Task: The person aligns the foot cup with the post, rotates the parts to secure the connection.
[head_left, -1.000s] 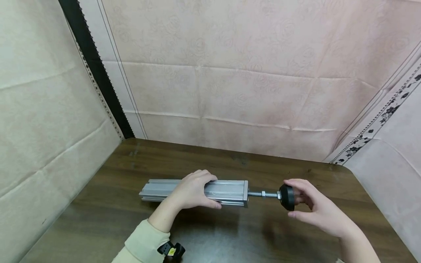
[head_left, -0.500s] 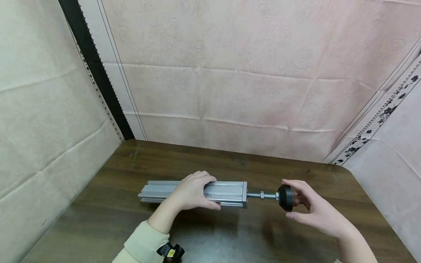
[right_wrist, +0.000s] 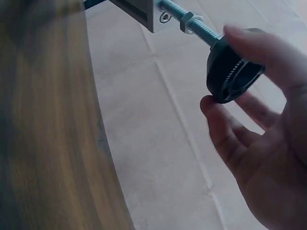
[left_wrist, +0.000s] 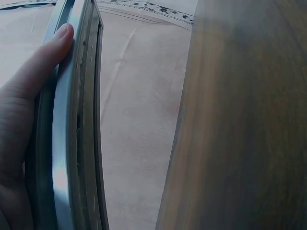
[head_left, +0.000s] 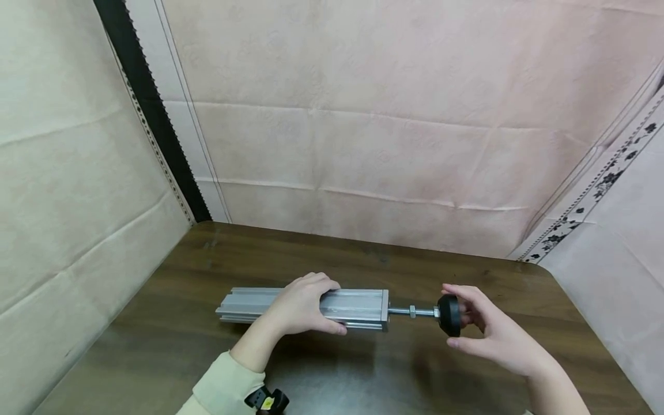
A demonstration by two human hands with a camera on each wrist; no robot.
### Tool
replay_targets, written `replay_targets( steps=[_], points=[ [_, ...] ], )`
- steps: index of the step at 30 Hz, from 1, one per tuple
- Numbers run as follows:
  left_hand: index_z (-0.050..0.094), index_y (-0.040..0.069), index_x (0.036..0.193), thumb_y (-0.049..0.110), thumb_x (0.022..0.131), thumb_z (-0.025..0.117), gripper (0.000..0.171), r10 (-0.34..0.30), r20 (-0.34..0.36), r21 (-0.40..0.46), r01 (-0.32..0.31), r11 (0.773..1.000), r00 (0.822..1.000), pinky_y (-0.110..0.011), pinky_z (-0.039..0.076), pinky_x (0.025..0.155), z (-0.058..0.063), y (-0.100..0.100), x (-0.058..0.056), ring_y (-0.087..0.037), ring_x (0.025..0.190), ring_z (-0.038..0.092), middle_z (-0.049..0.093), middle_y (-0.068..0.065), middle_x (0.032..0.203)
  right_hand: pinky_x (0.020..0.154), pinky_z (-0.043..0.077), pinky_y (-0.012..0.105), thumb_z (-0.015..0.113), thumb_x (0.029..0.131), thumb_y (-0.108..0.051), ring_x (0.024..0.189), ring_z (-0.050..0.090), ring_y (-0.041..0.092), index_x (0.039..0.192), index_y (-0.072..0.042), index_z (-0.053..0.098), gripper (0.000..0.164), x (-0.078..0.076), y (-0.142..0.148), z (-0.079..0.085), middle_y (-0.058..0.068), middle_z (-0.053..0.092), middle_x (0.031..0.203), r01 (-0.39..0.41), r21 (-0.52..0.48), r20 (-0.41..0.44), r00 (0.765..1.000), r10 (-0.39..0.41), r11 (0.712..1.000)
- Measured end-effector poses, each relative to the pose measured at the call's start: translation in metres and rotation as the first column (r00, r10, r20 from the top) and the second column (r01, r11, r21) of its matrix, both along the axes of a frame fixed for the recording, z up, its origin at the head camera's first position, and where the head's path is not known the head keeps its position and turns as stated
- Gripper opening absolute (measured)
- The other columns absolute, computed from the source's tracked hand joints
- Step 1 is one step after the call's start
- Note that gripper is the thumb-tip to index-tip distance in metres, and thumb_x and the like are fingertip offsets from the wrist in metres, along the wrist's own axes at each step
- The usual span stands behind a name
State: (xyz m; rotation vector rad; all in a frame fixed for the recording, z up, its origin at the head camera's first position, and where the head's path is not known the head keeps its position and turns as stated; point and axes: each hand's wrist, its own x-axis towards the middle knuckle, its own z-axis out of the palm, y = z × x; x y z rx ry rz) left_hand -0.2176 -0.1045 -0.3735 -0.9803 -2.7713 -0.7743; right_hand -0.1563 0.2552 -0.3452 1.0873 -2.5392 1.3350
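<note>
A silver aluminium profile (head_left: 358, 302) is held level just over the wooden table. My left hand (head_left: 303, 305) grips it around the middle, thumb along the near side; in the left wrist view the thumb (left_wrist: 45, 57) lies against its grooved side. From the profile's right end plate projects a threaded rod (head_left: 399, 310) with a hex nut (right_wrist: 190, 22) partway along. A black round levelling foot (head_left: 449, 315) is at the rod's tip. My right hand (head_left: 498, 331) pinches the foot's rim between thumb and fingers. Its hollow underside faces the palm in the right wrist view.
The brown wooden table (head_left: 155, 346) lies beneath both hands. Pale patterned cloth (head_left: 363, 144) hangs behind its far edge, with more cloth at the left and right sides. A black device with a yellow label (head_left: 267, 400) is strapped at the left wrist.
My right hand has edged slightly left over the black foot, thumb and fingers reaching further along its rim. My left hand keeps its grip on the profile. The view has shifted a little.
</note>
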Motion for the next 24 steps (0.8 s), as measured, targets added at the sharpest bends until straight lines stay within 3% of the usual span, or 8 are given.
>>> replay_targets(
  steps=[6, 13, 21, 24],
  points=[
    [0.062, 0.015, 0.116, 0.059, 0.063, 0.077, 0.071, -0.001, -0.010, 0.005, 0.001, 1.000, 1.000, -0.033, 0.044, 0.079, -0.0009, -0.0002, 0.0001, -0.012, 0.092, 0.051, 0.058, 0.007, 0.104, 0.070, 0.047, 0.025, 0.071, 0.078, 0.004, 0.089, 0.059, 0.011, 0.142, -0.009, 0.035, 0.075, 0.0017, -0.0008, 0.0007, -0.003, 0.054, 0.114, 0.092, 0.039, -0.008, 0.996, -0.092, 0.995],
    [0.063, 0.014, 0.117, 0.059, 0.062, 0.077, 0.072, 0.007, -0.028, 0.003, -0.007, 1.000, 1.000, -0.034, 0.044, 0.079, 0.0007, 0.0000, 0.0003, -0.012, 0.093, 0.051, 0.059, 0.007, 0.104, 0.081, 0.046, 0.022, 0.075, 0.073, 0.007, 0.098, 0.056, 0.013, 0.141, 0.001, 0.031, 0.082, -0.0009, 0.0020, 0.0014, 0.004, 0.036, 0.135, -0.011, -0.005, -0.007, 1.000, 0.011, 1.000],
    [0.062, 0.014, 0.117, 0.060, 0.062, 0.077, 0.072, 0.001, -0.015, 0.004, -0.001, 1.000, 1.000, -0.034, 0.044, 0.080, 0.0017, -0.0005, 0.0016, -0.012, 0.093, 0.051, 0.058, 0.007, 0.104, 0.076, 0.047, 0.024, 0.072, 0.078, 0.003, 0.092, 0.057, 0.014, 0.140, -0.007, 0.037, 0.072, -0.0005, 0.0018, 0.0015, 0.001, 0.041, 0.126, 0.040, 0.041, -0.002, 0.999, -0.040, 0.998],
    [0.062, 0.015, 0.116, 0.059, 0.062, 0.077, 0.072, 0.002, -0.013, 0.005, -0.002, 1.000, 1.000, -0.034, 0.044, 0.079, 0.0012, -0.0007, 0.0014, -0.012, 0.092, 0.051, 0.058, 0.007, 0.103, 0.077, 0.047, 0.023, 0.071, 0.078, 0.005, 0.093, 0.057, 0.014, 0.142, -0.005, 0.035, 0.074, -0.0006, 0.0017, 0.0025, 0.003, 0.040, 0.129, 0.035, 0.042, -0.011, 0.999, -0.035, 0.999]
  ],
)
